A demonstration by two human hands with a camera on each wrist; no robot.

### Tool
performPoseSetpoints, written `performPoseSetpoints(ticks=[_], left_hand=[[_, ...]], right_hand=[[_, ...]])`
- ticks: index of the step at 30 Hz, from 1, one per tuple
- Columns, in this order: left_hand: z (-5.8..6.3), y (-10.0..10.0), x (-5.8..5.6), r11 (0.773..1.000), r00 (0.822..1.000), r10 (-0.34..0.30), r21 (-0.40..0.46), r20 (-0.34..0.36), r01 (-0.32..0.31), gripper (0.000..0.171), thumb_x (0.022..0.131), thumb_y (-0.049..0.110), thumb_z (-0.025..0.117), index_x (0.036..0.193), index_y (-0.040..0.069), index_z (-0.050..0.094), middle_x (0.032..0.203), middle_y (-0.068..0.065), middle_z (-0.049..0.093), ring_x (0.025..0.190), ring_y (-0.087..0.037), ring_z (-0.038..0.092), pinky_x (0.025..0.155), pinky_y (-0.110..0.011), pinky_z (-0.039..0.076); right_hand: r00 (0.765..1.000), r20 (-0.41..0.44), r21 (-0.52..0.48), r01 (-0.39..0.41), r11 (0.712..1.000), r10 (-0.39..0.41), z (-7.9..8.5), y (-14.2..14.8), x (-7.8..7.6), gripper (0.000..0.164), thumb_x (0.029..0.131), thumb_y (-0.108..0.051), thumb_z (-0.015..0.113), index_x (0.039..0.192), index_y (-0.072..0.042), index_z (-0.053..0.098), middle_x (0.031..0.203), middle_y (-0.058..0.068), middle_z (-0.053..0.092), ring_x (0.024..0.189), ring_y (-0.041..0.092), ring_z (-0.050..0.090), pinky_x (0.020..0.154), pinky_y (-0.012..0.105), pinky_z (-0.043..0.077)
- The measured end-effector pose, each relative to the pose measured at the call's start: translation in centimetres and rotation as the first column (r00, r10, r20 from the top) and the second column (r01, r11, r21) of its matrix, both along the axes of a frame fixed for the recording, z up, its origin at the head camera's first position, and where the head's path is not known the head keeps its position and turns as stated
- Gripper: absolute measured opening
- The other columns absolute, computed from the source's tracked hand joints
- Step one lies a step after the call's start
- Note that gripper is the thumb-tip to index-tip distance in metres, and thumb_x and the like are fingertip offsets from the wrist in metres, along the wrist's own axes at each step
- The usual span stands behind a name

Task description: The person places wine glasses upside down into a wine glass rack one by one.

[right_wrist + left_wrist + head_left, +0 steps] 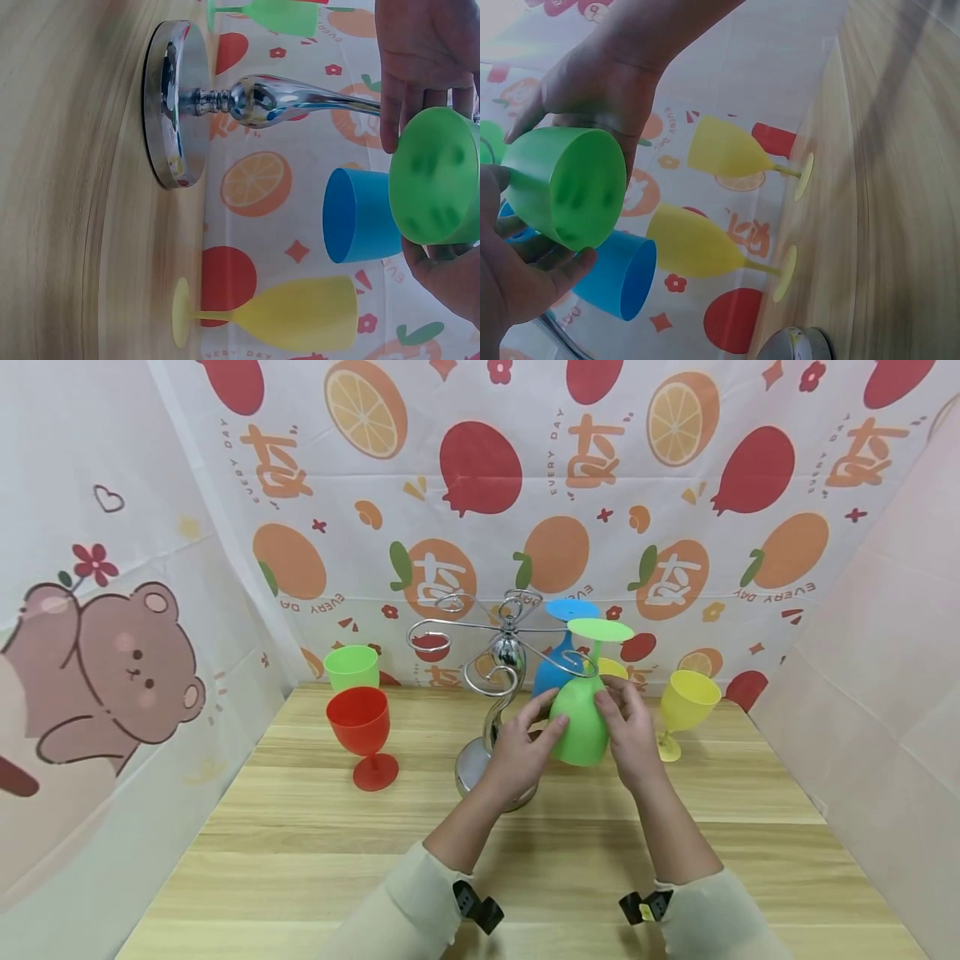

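Observation:
A green plastic goblet (579,727) is held upside down, its foot up and its open mouth down. My left hand (516,753) grips its bowl from the left. On the opposite side, my right hand (632,727) holds the same bowl with thumb and fingers. The goblet's stem is beside a curled wire arm of a chrome stemware rack (508,652); whether it sits inside the loop I cannot tell. Behind it a blue goblet (553,670) hangs upside down at the rack, partly hidden by the green one.
At left, a red goblet (360,722) stands upright before another green goblet (351,667). A yellow goblet (688,702) stands at right; a second yellow goblet (694,240) is behind the hands. The rack's round base (472,764) rests on the wooden table (300,868). Printed cloth encloses the table.

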State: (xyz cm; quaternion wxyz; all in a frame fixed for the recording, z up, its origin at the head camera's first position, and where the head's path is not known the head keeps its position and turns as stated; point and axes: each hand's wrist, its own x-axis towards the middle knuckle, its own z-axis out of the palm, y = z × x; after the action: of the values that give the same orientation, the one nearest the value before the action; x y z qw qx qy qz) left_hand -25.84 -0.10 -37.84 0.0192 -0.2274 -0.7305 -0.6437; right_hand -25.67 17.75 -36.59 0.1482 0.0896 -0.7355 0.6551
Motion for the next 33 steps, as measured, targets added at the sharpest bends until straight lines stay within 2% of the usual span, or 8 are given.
performPoseSetpoints(ticks=[10, 15, 17, 22, 25, 33], left_hand=[[-0.1, -0.4, -0.4, 0.999, 1.0, 0.02, 0.033, 0.016, -0.02, 0.054, 0.102, 0.031, 0.054, 0.149, 0.009, 0.04, 0.144, -0.012, 0.052, 0.133, -0.025, 0.049, 0.104, -0.042, 0.047], [0.9, -0.7, 0.2, 0.999, 0.999, 0.025, 0.038, 0.032, -0.026, 0.05, 0.102, 0.02, 0.053, 0.148, 0.004, 0.039, 0.147, -0.017, 0.048, 0.135, -0.03, 0.047, 0.105, -0.043, 0.046], [0.7, -0.7, 0.1, 0.999, 0.999, 0.029, 0.042, 0.017, -0.029, 0.05, 0.103, 0.02, 0.052, 0.148, 0.003, 0.039, 0.148, -0.018, 0.046, 0.136, -0.032, 0.047, 0.105, -0.044, 0.046], [1.3, -1.1, 0.8, 0.998, 1.0, 0.024, 0.052, 0.008, -0.024, 0.051, 0.103, 0.02, 0.051, 0.149, 0.001, 0.037, 0.151, -0.019, 0.043, 0.138, -0.033, 0.044, 0.107, -0.044, 0.044], [2.2, -1.4, 1.5, 0.999, 1.0, 0.019, 0.044, 0.02, -0.02, 0.051, 0.104, 0.018, 0.049, 0.149, -0.001, 0.035, 0.151, -0.019, 0.042, 0.138, -0.032, 0.043, 0.107, -0.043, 0.043], [2.0, -1.8, 1.5, 0.999, 1.0, 0.023, 0.045, 0.011, -0.023, 0.052, 0.104, 0.018, 0.049, 0.15, -0.001, 0.034, 0.152, -0.019, 0.041, 0.138, -0.032, 0.043, 0.108, -0.043, 0.043]], right_hand=[[1.0, 0.016, 0.039, -0.024, 0.999, 0.023, -0.1, -0.4, -1.1, 0.047, 0.102, -0.033, 0.051, 0.139, -0.005, 0.045, 0.13, 0.015, 0.057, 0.108, 0.018, 0.057, 0.086, 0.021, 0.052], [0.999, 0.0, 0.042, -0.053, 0.998, 0.053, -0.1, -0.6, -1.4, 0.047, 0.102, -0.033, 0.052, 0.14, -0.006, 0.045, 0.135, 0.015, 0.056, 0.113, 0.018, 0.057, 0.088, 0.021, 0.052], [0.998, -0.007, 0.046, -0.062, 0.997, 0.063, -0.1, -0.6, -1.5, 0.046, 0.102, -0.032, 0.052, 0.139, -0.006, 0.045, 0.136, 0.015, 0.056, 0.114, 0.019, 0.057, 0.089, 0.021, 0.051], [0.997, -0.028, 0.056, -0.074, 0.996, 0.075, -0.1, -0.8, -1.8, 0.042, 0.102, -0.029, 0.053, 0.137, -0.006, 0.047, 0.13, 0.015, 0.059, 0.109, 0.018, 0.058, 0.087, 0.023, 0.052], [0.996, -0.035, 0.072, -0.079, 0.994, 0.082, -0.1, -1.0, -2.0, 0.04, 0.102, -0.028, 0.053, 0.136, -0.007, 0.049, 0.127, 0.015, 0.06, 0.107, 0.017, 0.059, 0.087, 0.023, 0.052], [0.995, -0.03, 0.12, -0.095, 0.988, 0.099, 0.0, -1.2, -2.1, 0.038, 0.102, -0.027, 0.054, 0.134, -0.007, 0.05, 0.127, 0.017, 0.061, 0.107, 0.018, 0.06, 0.087, 0.025, 0.052]])
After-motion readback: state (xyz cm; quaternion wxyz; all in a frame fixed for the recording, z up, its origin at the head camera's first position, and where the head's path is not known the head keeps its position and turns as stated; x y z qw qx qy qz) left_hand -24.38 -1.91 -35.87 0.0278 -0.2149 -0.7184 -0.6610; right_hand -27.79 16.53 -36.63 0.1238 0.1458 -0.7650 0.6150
